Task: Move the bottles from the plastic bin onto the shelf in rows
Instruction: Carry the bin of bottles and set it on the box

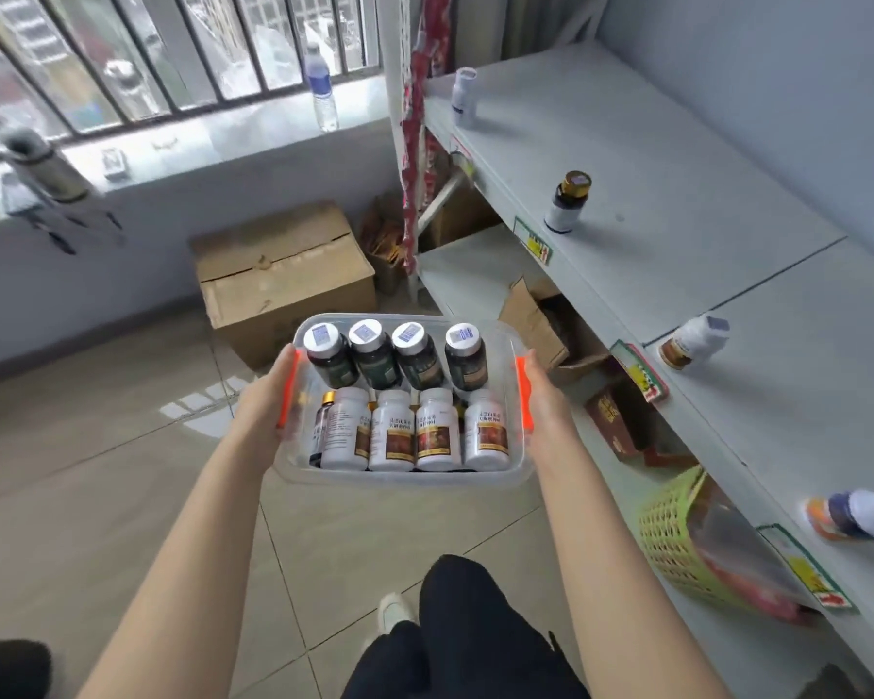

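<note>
I carry a clear plastic bin (404, 477) with orange handles in front of me, above the tiled floor. My left hand (266, 396) grips its left handle and my right hand (543, 391) grips its right handle. Inside stand several dark bottles (374, 358) with white caps in the far row and several white bottles (437, 431) with brown labels in the near row, plus a small gold-capped bottle (323, 421) at the left. The grey shelf (677, 234) runs along the right, with single bottles spaced along its front: a white one (464, 97), a gold-capped one (567, 201), a tipped white one (695, 342).
A cardboard box (278, 274) sits on the floor ahead of the bin. A green basket (687, 547) and small boxes stand on the lower shelf level. A water bottle (320, 88) stands on the window sill. Another bottle (853, 514) lies at the shelf's near end.
</note>
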